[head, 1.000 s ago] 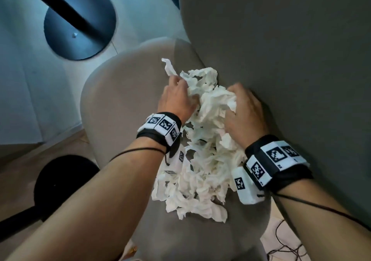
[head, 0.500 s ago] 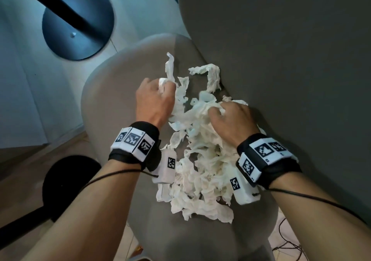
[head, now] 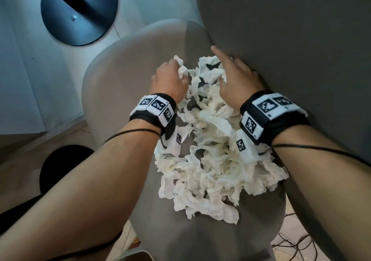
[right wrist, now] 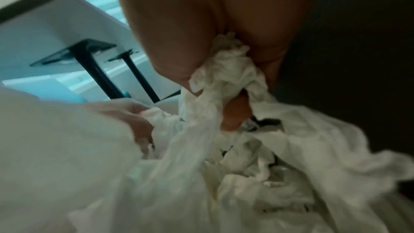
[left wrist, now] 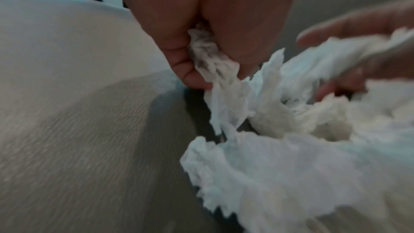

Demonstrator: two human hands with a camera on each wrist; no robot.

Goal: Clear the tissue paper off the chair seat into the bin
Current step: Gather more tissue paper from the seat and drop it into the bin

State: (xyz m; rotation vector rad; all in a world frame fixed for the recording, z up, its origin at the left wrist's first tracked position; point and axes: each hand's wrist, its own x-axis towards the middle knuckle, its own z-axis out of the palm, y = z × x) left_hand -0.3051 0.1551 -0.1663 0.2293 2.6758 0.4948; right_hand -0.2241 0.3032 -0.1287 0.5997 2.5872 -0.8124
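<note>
The tissue paper (head: 210, 160) lies heaped on the chair seat (head: 120, 92), against the backrest (head: 291, 50); the left hand (head: 168, 80) clenches a wad at the heap's far edge; the right hand (head: 236, 82) grips another bunch, forefinger straight; both wrist views are blurred, fingertips buried in paper; a dark round shape (head: 62, 166), partly hidden by the left forearm, sits on the floor
</note>
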